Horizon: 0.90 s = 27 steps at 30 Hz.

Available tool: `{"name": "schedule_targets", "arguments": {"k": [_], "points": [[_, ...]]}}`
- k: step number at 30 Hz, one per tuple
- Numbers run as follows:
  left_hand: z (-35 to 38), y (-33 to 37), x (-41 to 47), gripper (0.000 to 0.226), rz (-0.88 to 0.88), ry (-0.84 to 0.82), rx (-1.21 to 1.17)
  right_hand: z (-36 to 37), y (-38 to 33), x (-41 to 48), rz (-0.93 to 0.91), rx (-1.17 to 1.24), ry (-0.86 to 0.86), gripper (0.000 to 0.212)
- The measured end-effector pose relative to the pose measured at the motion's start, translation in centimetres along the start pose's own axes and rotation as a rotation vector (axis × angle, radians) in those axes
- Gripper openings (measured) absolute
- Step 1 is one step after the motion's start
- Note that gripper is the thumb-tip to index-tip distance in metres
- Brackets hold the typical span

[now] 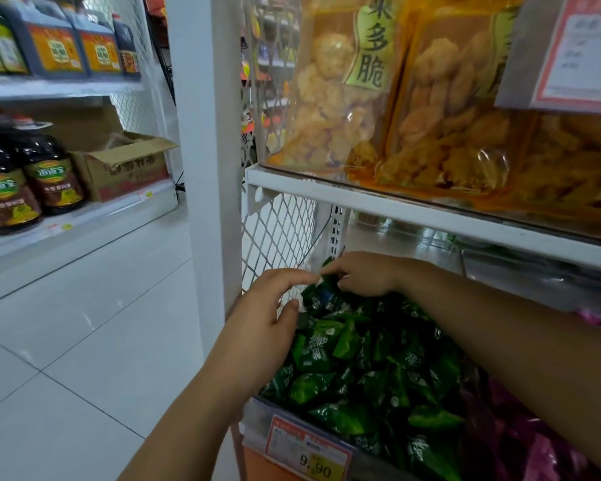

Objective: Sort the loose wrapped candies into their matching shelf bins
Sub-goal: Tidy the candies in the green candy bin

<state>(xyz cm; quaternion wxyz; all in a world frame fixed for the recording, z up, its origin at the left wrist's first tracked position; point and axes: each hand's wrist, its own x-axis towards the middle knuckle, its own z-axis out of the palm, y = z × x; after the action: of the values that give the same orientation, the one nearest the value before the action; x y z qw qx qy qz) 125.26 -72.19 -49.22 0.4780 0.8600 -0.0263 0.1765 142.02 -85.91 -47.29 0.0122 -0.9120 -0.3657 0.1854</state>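
A shelf bin [257,416] at lower centre is heaped with green wrapped candies [368,369]. My left hand [268,317] hovers at the bin's left back corner, fingers loosely curved, thumb near the pile, holding nothing that I can see. My right hand [361,274] reaches in from the right over the back of the heap and pinches a green candy [327,269] at the top of the pile. Purple wrapped candies [542,449] fill the neighbouring bin to the right, under my right forearm.
A white shelf [431,210] close above the bin carries clear bins of orange snack bags [448,109]. White mesh side panel [278,230] and a white post [209,151] stand on the left. Sauce bottles [28,182] and a cardboard box [125,164] fill the far left shelves. A price tag [309,453] hangs on the bin front.
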Motion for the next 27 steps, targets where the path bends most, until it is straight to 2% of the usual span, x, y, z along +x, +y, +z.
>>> {"name": "schedule_targets", "arguments": {"k": [7, 11, 13, 16, 22, 27], "points": [[0.1, 0.0, 0.0, 0.043, -0.025, -0.004, 0.015, 0.4, 1.3, -0.1, 0.124, -0.007, 0.074, 0.043], [0.2, 0.1, 0.0, 0.043, -0.025, 0.001, 0.012, -0.4, 0.8, -0.8, 0.028, 0.173, 0.226, 0.034], [0.1, 0.2, 0.1, 0.043, -0.025, 0.002, 0.007, -0.8, -0.1, -0.6, -0.036, 0.256, 0.153, 0.029], [0.1, 0.5, 0.0, 0.046, -0.04, 0.006, -0.019, -0.4, -0.8, 0.7, -0.013, 0.182, 0.005, 0.03], [0.1, 0.1, 0.0, 0.046, -0.023, -0.009, -0.038, 0.2, -0.1, 2.5, 0.058, 0.112, -0.044, 0.036], [0.1, 0.0, 0.1, 0.044, -0.02, -0.005, -0.028, 0.6, 0.0, 3.0, 0.08, 0.15, -0.097, 0.037]]}}
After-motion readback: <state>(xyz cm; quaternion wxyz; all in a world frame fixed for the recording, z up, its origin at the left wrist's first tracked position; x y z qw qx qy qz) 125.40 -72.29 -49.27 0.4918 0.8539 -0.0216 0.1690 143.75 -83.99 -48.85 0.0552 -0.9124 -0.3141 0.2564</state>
